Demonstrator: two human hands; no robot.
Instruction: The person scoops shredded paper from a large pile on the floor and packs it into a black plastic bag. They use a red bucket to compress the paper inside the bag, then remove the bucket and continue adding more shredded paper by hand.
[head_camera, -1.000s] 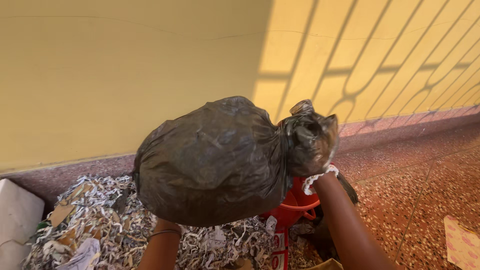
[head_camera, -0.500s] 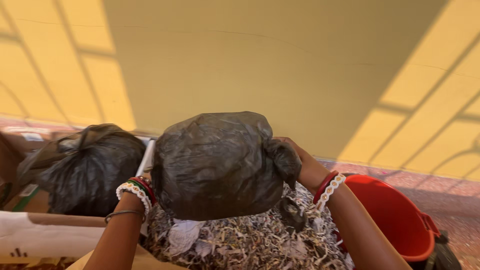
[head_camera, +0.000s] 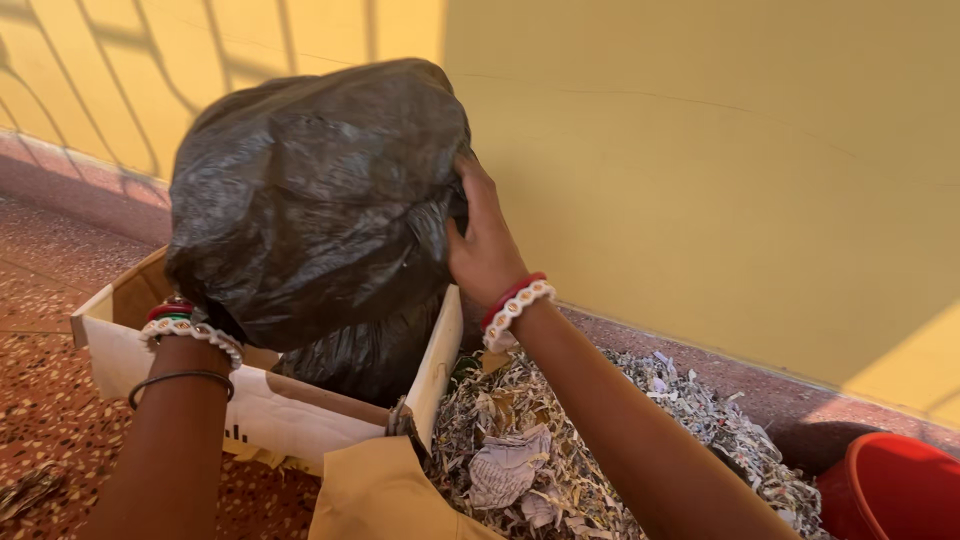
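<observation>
A full black plastic bag (head_camera: 315, 190) is held up over an open cardboard box (head_camera: 255, 405). My right hand (head_camera: 485, 245) presses flat against the bag's right side, near its gathered neck. My left hand (head_camera: 185, 305) supports the bag from below on its left and is mostly hidden under it; only the wrist with bangles shows. A second black bag (head_camera: 375, 355) sits inside the box, directly beneath the held one.
A heap of shredded paper (head_camera: 600, 440) lies to the right of the box against the yellow wall (head_camera: 700, 150). A red bucket (head_camera: 890, 490) stands at the lower right. A tan cardboard flap (head_camera: 385, 495) juts out in front. The floor is speckled red terrazzo (head_camera: 45, 400).
The view has swung left. The held bag has travelled left from over the shredded paper to above the cardboard box, which now shows fully with the other bag inside.
</observation>
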